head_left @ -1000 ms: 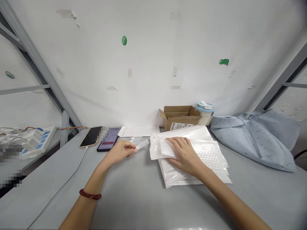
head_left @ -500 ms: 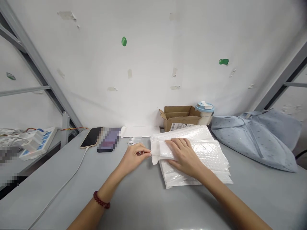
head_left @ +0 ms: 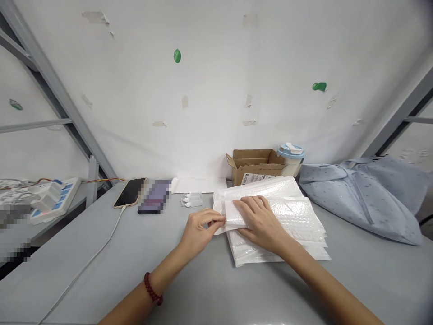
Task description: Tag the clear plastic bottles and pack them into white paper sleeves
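My left hand [head_left: 199, 230] is closed in a pinch, its fingertips at the left end of a narrow white packet [head_left: 233, 214]. What the pinch holds is too small to make out. My right hand [head_left: 260, 222] grips the same packet from above, fingers across its top and thumb along the near side. Beneath lies a fanned stack of white bubble mailers [head_left: 294, 221], partly hidden by the right hand. Small white tags [head_left: 192, 200] with thin strings lie behind my left hand.
Along the wall stand an open cardboard box [head_left: 260, 169] and a blue-lidded cup [head_left: 291, 159]. A light blue cloth bag [head_left: 358, 198] lies right. Leftward are a phone [head_left: 130, 193] on a white cable [head_left: 91, 259], a second phone [head_left: 154, 196] and a power strip [head_left: 57, 201].
My left hand has moved right, from just off the mailers' left edge to the narrow packet's end. My right hand stays in place on the packet. The view has shifted slightly.
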The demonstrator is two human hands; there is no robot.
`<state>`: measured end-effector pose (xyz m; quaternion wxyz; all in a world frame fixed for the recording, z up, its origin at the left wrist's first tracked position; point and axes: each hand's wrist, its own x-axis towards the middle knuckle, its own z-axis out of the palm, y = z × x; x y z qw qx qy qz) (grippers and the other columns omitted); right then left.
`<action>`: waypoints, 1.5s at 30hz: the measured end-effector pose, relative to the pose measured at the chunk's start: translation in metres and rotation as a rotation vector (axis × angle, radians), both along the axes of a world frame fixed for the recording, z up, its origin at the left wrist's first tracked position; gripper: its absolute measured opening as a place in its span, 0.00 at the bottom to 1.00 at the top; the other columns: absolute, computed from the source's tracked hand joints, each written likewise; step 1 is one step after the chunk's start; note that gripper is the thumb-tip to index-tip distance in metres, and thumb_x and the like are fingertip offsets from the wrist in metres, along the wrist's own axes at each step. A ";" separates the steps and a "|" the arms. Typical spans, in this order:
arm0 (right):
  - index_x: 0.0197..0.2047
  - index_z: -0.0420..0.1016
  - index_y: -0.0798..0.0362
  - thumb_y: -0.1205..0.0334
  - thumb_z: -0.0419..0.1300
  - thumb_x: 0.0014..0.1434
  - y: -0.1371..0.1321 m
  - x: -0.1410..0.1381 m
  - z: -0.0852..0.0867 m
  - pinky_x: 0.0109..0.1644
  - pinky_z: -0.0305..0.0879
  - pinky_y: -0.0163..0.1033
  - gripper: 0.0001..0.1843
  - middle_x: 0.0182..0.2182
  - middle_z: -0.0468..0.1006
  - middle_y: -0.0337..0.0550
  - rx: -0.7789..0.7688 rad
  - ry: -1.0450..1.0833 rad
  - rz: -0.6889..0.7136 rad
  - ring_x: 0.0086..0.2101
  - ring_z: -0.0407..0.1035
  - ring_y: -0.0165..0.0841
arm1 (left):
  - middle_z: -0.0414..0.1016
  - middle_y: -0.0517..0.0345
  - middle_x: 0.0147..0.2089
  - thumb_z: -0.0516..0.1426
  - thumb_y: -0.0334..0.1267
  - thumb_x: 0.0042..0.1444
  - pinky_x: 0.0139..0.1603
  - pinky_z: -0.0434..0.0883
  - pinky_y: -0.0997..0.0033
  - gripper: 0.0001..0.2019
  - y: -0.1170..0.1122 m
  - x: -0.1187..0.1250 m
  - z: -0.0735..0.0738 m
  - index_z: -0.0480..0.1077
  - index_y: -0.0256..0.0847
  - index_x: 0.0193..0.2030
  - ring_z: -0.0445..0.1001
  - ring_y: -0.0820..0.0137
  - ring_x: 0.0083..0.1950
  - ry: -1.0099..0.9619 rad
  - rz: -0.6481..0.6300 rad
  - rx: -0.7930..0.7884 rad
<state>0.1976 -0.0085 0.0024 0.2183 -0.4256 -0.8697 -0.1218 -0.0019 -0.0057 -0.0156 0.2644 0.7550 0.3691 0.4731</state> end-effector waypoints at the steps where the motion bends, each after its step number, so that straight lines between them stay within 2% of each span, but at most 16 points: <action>1: 0.52 0.62 0.55 0.64 0.56 0.50 0.000 0.000 0.000 0.50 0.52 0.49 0.24 0.43 0.68 0.51 0.004 0.006 0.002 0.44 0.60 0.42 | 0.78 0.58 0.30 0.58 0.26 0.50 0.34 0.68 0.73 0.08 0.000 0.000 0.000 0.78 0.41 0.31 0.72 0.71 0.33 0.005 0.016 0.005; 8: 0.53 0.61 0.55 0.64 0.57 0.49 -0.002 0.001 0.002 0.50 0.51 0.50 0.26 0.44 0.68 0.51 0.035 0.016 0.000 0.44 0.60 0.42 | 0.78 0.59 0.29 0.58 0.26 0.49 0.28 0.66 0.76 0.08 -0.006 0.001 0.000 0.77 0.42 0.32 0.70 0.71 0.32 0.033 0.044 0.066; 15: 0.52 0.61 0.55 0.62 0.57 0.50 -0.008 -0.005 0.004 0.51 0.50 0.51 0.25 0.44 0.67 0.51 0.048 0.004 0.016 0.43 0.60 0.42 | 0.76 0.58 0.28 0.55 0.25 0.51 0.30 0.65 0.76 0.09 -0.006 0.001 -0.001 0.77 0.40 0.32 0.68 0.72 0.32 0.071 0.111 0.152; 23: 0.53 0.61 0.55 0.61 0.57 0.51 -0.009 -0.006 0.002 0.51 0.50 0.51 0.24 0.44 0.68 0.51 0.055 0.017 0.007 0.44 0.60 0.42 | 0.73 0.58 0.29 0.53 0.31 0.54 0.30 0.64 0.76 0.10 -0.011 -0.002 0.012 0.76 0.43 0.36 0.67 0.73 0.31 0.158 -0.023 -0.012; 25: 0.53 0.61 0.55 0.61 0.57 0.52 -0.008 -0.005 0.002 0.51 0.50 0.52 0.24 0.44 0.68 0.51 0.064 0.019 -0.002 0.44 0.60 0.42 | 0.74 0.59 0.29 0.53 0.32 0.54 0.29 0.63 0.75 0.09 -0.004 -0.008 0.012 0.75 0.42 0.35 0.66 0.73 0.30 0.152 0.091 -0.028; 28: 0.53 0.61 0.55 0.61 0.56 0.54 -0.008 -0.004 0.003 0.51 0.50 0.52 0.23 0.44 0.68 0.52 0.075 0.031 -0.016 0.45 0.61 0.43 | 0.75 0.58 0.31 0.52 0.35 0.54 0.31 0.64 0.73 0.09 0.017 -0.027 0.010 0.73 0.40 0.35 0.68 0.71 0.30 0.150 0.436 -0.071; 30: 0.53 0.60 0.55 0.61 0.55 0.54 -0.008 -0.002 0.004 0.52 0.50 0.52 0.23 0.45 0.68 0.53 0.073 0.048 -0.019 0.46 0.60 0.43 | 0.76 0.54 0.35 0.51 0.35 0.54 0.38 0.65 0.69 0.10 0.030 -0.044 0.007 0.72 0.39 0.36 0.70 0.67 0.34 0.281 0.638 -0.119; 32: 0.54 0.59 0.54 0.61 0.55 0.55 -0.007 -0.001 0.005 0.51 0.50 0.52 0.24 0.45 0.68 0.53 0.069 0.069 -0.020 0.47 0.60 0.44 | 0.74 0.47 0.43 0.52 0.37 0.53 0.43 0.64 0.65 0.11 0.041 -0.058 0.001 0.71 0.35 0.39 0.70 0.60 0.43 0.449 0.733 -0.167; 33: 0.55 0.59 0.53 0.60 0.55 0.55 -0.007 0.000 0.005 0.51 0.51 0.52 0.24 0.45 0.68 0.53 0.066 0.080 -0.020 0.47 0.61 0.44 | 0.73 0.43 0.45 0.53 0.38 0.52 0.44 0.63 0.65 0.12 0.044 -0.064 -0.002 0.71 0.34 0.41 0.69 0.58 0.46 0.521 0.733 -0.209; 35: 0.55 0.59 0.52 0.59 0.54 0.55 -0.006 0.001 0.005 0.51 0.51 0.51 0.23 0.45 0.68 0.53 0.060 0.102 -0.021 0.47 0.61 0.44 | 0.73 0.42 0.44 0.54 0.39 0.52 0.42 0.63 0.66 0.12 0.048 -0.069 -0.011 0.71 0.35 0.40 0.69 0.57 0.47 0.581 0.708 -0.279; 39: 0.54 0.59 0.52 0.59 0.55 0.55 -0.005 0.003 0.006 0.51 0.51 0.51 0.23 0.45 0.68 0.53 0.049 0.131 -0.027 0.47 0.60 0.45 | 0.75 0.49 0.35 0.53 0.37 0.52 0.35 0.63 0.68 0.07 0.049 -0.064 -0.019 0.70 0.39 0.33 0.71 0.60 0.40 0.563 0.644 -0.329; 42: 0.54 0.59 0.52 0.59 0.55 0.55 -0.005 0.003 0.007 0.51 0.51 0.51 0.22 0.45 0.67 0.53 0.036 0.134 -0.033 0.47 0.60 0.44 | 0.75 0.53 0.30 0.54 0.37 0.50 0.33 0.63 0.70 0.07 0.047 -0.061 -0.012 0.71 0.39 0.27 0.72 0.62 0.35 0.526 0.567 -0.362; 45: 0.54 0.59 0.53 0.59 0.56 0.55 -0.005 0.003 0.007 0.51 0.51 0.51 0.23 0.45 0.67 0.52 0.029 0.124 -0.062 0.46 0.60 0.44 | 0.74 0.56 0.28 0.55 0.43 0.50 0.30 0.63 0.73 0.11 0.043 -0.064 0.006 0.72 0.38 0.27 0.70 0.68 0.30 0.371 0.462 -0.413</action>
